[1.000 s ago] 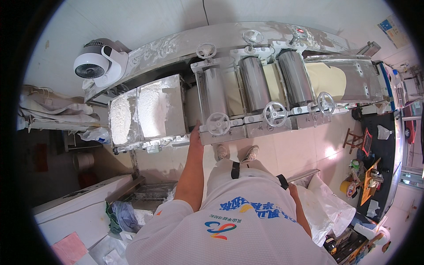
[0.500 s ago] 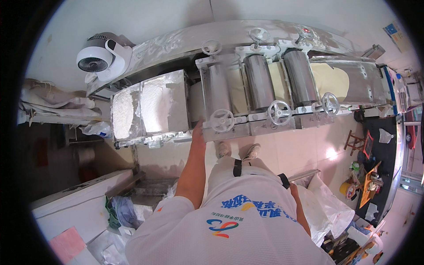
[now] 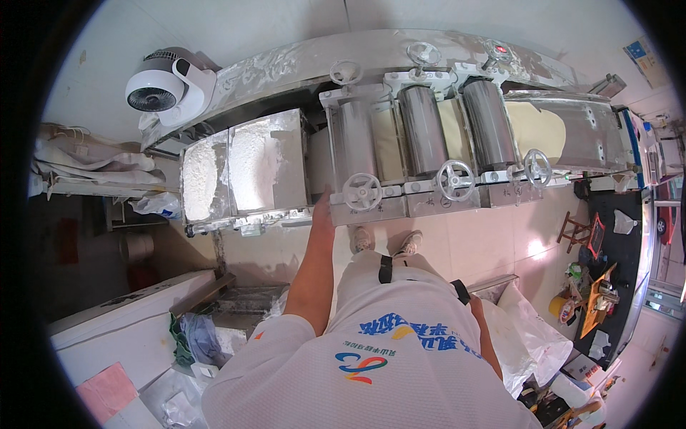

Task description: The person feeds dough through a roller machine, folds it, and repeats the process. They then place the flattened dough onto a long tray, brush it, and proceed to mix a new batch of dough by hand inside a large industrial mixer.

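Note:
My left hand (image 3: 324,209) is at the near edge of a steel dough-rolling machine (image 3: 368,207), beside the first roller (image 3: 356,136). Its fingertips are hidden by the machine's edge, so what they hold or touch cannot be made out. A second roller (image 3: 423,131) and a third roller (image 3: 489,121) stand to the right. Between and beyond them a pale yellow dough sheet (image 3: 532,127) shows, its rounded end lying on the steel bed at the right. My right forearm (image 3: 484,332) hangs by my hip, and its hand is out of sight.
Metal handwheels (image 3: 455,180) project from the machine's near side. White flour (image 3: 250,168) lies in the trays at its left end. A white fan (image 3: 153,91) sits behind them. White sacks (image 3: 525,336) stand close to my right side, and a black counter (image 3: 614,257) runs farther right.
The whole view has shifted very slightly. My left hand stays at the machine's near edge, and the dough sheet looks about the same.

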`<state>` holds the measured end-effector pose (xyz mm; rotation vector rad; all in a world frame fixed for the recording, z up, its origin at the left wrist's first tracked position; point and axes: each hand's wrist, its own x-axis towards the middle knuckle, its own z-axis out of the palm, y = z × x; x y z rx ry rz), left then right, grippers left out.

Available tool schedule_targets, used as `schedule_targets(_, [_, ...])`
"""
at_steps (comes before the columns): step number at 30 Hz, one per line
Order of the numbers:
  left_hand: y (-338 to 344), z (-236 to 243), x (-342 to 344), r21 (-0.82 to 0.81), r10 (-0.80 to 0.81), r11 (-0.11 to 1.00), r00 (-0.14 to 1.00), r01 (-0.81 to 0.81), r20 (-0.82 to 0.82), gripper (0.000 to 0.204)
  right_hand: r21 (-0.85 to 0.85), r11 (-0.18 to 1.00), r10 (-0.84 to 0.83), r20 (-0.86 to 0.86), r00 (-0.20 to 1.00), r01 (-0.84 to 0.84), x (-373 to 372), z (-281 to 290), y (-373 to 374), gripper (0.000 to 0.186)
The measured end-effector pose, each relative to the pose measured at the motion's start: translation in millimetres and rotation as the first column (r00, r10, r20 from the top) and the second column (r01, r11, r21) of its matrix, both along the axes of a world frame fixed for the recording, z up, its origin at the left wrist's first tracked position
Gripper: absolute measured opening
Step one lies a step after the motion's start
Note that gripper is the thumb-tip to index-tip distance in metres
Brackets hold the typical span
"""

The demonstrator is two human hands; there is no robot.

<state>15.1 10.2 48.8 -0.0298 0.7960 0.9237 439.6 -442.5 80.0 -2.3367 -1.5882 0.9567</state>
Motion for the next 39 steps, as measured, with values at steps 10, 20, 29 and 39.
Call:
schedule_targets(10, [-1, 0, -2, -0.031, 0.003, 1.0, 0.998, -0.004, -0.057, 0.047, -0.121, 0.989, 0.096, 0.096, 0.991, -0.084, -1, 15, 13, 0.026])
schedule_targets(20, [0, -7, -11, -0.033, 0.01, 0.999, 1.0, -0.01, 0.0, 0.044, -0.01, 0.998, 0.064, 0.021, 0.998, -0.064, -3, 21, 17, 0.02])
schedule_targets(29, [-1, -2, -6, -0.038, -0.014, 0.999, 1.0, 0.014, -0.001, 0.049, -0.117, 0.989, 0.103, 0.075, 0.992, -0.094, -2, 14, 15, 0.026])
schedule_targets(39, [0, -12, -7, -0.008, -0.02, 1.0, 0.999, 0.019, -0.043, 0.05, -0.088, 0.996, 0.012, 0.028, 1.0, -0.01, -5, 15, 15, 0.034])
